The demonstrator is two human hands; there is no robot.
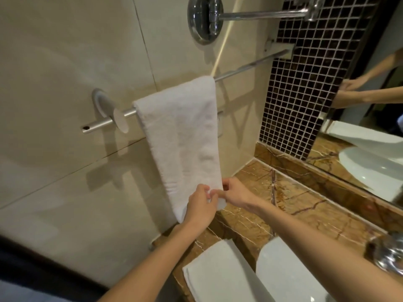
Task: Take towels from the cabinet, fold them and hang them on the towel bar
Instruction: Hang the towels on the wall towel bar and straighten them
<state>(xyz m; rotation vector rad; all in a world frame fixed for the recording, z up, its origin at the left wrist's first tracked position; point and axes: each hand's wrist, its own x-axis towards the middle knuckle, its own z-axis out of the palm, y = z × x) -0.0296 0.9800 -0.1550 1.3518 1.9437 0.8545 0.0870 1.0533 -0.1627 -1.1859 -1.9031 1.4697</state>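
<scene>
A bathroom: a towel bar carrying a white towel crosses beige wall tiles at centre. A brown marble counter with a white basin lies at 5 o'clock, a mirror at 3 o'clock, and a blurred chrome piece, probably a tap, at 4 o'clock.

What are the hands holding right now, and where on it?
The white towel draped over the towel bar. The left hand and the right hand both pinch its bottom hem, near the lower right corner.
</scene>
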